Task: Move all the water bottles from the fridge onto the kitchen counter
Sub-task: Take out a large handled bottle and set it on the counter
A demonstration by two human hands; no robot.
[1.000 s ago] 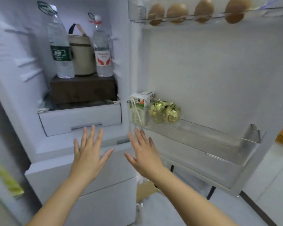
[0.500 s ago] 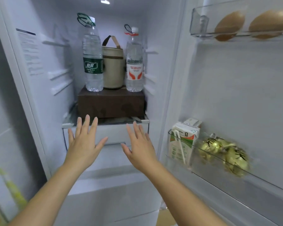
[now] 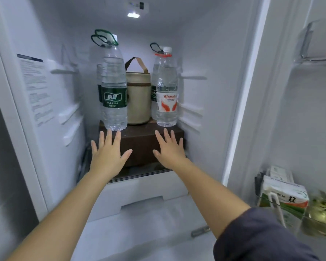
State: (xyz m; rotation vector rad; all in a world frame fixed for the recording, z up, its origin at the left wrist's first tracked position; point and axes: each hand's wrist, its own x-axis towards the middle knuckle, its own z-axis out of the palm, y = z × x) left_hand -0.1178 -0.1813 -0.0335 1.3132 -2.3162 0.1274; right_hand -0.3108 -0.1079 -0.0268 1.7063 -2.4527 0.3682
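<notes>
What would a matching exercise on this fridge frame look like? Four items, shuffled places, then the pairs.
Items:
1. green-label bottle
2. red-label bottle
3. beige bag
4. carton

Places:
A. in the door shelf
B. front left on the brown box
C. set back, between the two front bottles
D. front right on the brown box

Pairs: 1-B, 2-D, 3-C, 4-A

Labels: Wahaha bottle [image 3: 166, 102], 怡寶 bottle [image 3: 114, 98]
</notes>
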